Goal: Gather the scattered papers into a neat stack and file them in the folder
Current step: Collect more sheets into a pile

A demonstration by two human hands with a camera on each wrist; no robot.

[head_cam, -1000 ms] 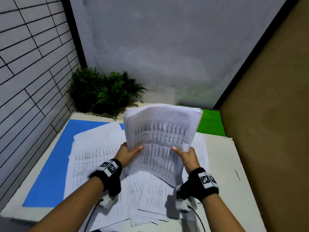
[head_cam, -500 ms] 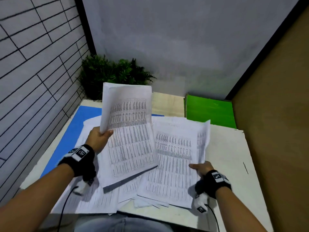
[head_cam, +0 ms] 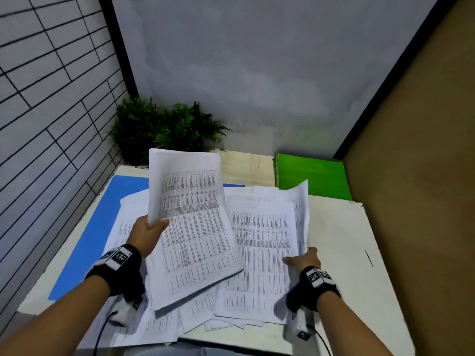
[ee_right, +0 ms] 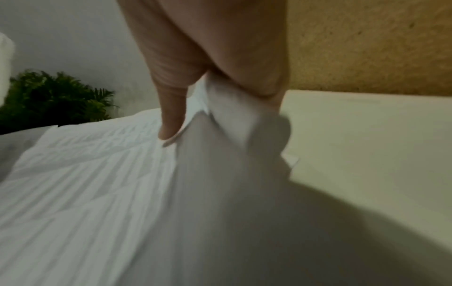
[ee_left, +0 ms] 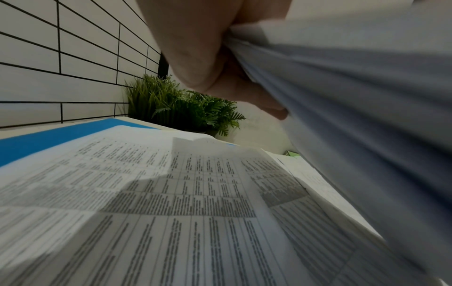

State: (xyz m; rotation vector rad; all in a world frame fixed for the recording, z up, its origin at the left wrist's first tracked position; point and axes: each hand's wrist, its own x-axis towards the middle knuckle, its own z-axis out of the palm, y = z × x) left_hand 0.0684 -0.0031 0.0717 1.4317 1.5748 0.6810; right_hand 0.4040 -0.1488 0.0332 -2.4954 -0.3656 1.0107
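- The left hand (head_cam: 149, 233) grips a thick bundle of printed sheets (head_cam: 191, 227) by its left long edge, thumb on top and fingers (ee_left: 195, 58) curled beneath; the grip is clenched on that bundle.
- The bundle is lifted off the surface (head_cam: 359, 253) and tilted, its long axis running from the near edge toward the far edge, top end pointing at the far wall and leaning slightly left. Its near corner hangs over the papers below.
- The right hand (head_cam: 303, 260) pinches the right edge of a second batch of sheets (head_cam: 262, 253), thumb (ee_right: 171, 116) on the printed face and the other fingers behind the paper; this grip is also grasping paper.
- The second batch lies mostly flat near the middle of the surface, long axis also near-to-far, with its right edge curled upward where the hand holds it.
- More loose papers (head_cam: 133, 227) lie spread beneath both batches, fanned at differing angles, some overhanging the near edge.
- A blue folder (head_cam: 84, 242) lies flat along the left edge of the surface, partly covered by the loose papers.
- A green folder (head_cam: 313, 176) sits at the far right corner, well apart from both hands.
- A fern-like plant (head_cam: 164, 127) stands at the far left corner against the tiled wall (head_cam: 51, 98).
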